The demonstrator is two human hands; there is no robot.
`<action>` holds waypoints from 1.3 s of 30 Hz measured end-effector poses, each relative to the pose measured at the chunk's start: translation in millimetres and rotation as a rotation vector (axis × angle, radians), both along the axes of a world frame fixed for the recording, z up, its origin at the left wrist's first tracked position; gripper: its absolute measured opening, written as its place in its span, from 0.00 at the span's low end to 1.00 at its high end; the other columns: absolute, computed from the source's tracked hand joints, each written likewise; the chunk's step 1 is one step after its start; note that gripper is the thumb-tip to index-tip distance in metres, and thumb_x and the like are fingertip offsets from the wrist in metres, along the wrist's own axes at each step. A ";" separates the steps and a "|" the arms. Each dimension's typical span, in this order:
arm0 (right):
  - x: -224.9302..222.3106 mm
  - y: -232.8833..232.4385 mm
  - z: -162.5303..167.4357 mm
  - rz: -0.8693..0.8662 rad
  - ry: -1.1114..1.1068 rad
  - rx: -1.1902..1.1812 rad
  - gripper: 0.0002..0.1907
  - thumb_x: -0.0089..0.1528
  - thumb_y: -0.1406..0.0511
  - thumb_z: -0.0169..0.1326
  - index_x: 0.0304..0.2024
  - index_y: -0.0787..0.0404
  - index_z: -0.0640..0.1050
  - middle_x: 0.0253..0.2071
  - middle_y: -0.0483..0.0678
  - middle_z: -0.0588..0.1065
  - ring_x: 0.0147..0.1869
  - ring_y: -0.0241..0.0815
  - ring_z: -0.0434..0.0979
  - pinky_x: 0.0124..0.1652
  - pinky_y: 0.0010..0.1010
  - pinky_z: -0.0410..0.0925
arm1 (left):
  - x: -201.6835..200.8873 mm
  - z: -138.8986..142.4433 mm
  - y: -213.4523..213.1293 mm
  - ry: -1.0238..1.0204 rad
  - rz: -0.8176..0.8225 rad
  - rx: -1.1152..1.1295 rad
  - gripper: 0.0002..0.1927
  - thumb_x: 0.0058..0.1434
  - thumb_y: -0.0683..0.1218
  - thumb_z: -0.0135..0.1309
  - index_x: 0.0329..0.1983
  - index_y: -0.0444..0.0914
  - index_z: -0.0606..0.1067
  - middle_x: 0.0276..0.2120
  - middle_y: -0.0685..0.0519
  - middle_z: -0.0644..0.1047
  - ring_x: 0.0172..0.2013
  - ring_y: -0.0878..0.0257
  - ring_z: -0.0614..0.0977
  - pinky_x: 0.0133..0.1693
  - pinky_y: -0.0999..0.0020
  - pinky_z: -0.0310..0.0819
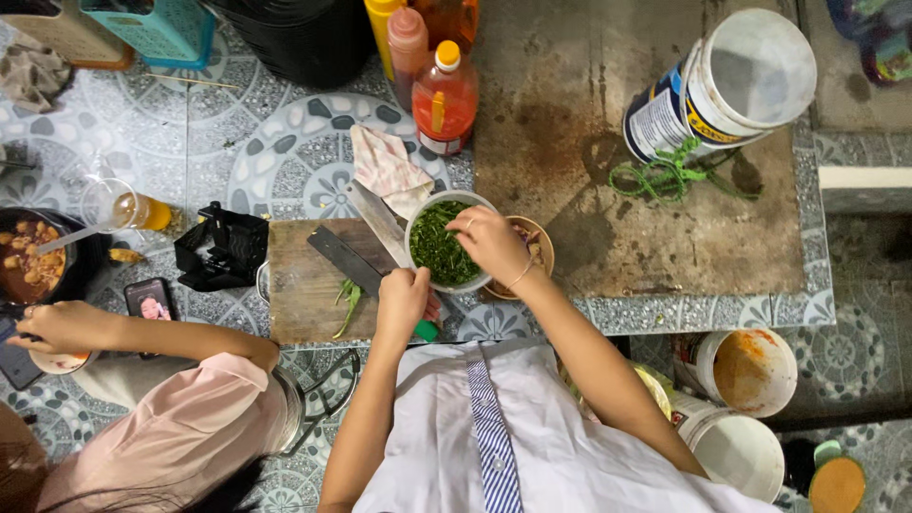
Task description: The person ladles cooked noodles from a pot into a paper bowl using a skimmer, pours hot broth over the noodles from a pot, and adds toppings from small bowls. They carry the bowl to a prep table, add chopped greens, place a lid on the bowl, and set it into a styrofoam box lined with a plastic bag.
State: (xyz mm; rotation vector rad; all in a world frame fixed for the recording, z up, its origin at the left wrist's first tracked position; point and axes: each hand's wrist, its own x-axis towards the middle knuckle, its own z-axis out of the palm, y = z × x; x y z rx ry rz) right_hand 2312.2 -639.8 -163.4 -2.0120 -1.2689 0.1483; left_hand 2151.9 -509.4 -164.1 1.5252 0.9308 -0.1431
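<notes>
- The bowl of chopped greens stands at the right end of the cutting board; the right hand rests over its right rim; the left hand lies just below the bowl, closed on the knife, whose blade lies on the board left of the bowl
- A small dish sits just right of the bowl, partly under the right hand
- A folded cloth lies behind the board; sauce bottles stand behind the cloth
- A tin can lies on its side far right, a cord before it
- A pot of food and a glass stand far left; another person's hand lies before the pot
</notes>
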 end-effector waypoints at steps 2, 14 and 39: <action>5.5 -7.8 9.7 -0.036 0.191 0.006 0.10 0.58 0.72 0.59 0.42 0.63 0.83 0.41 0.51 0.81 0.44 0.47 0.81 0.45 0.34 0.73 | 1.3 -8.8 -0.2 -0.004 -0.009 0.005 0.24 0.67 0.47 0.45 0.20 0.24 0.75 0.16 0.42 0.79 0.15 0.56 0.82 0.19 0.62 0.79; 17.1 -91.9 -20.6 -0.419 0.310 -0.112 0.10 0.57 0.68 0.63 0.42 0.58 0.85 0.37 0.52 0.82 0.24 0.39 0.77 0.27 0.32 0.69 | -5.0 -30.7 21.4 0.013 0.054 -0.093 0.24 0.68 0.48 0.43 0.27 0.22 0.75 0.20 0.38 0.80 0.17 0.52 0.83 0.21 0.62 0.81; 1.2 -84.2 -32.0 -0.346 0.112 -0.103 0.05 0.59 0.69 0.62 0.36 0.65 0.83 0.37 0.57 0.80 0.43 0.55 0.81 0.45 0.40 0.73 | -27.7 -99.0 31.5 -0.148 0.243 -0.300 0.26 0.70 0.50 0.39 0.29 0.23 0.75 0.22 0.37 0.80 0.18 0.51 0.83 0.22 0.60 0.82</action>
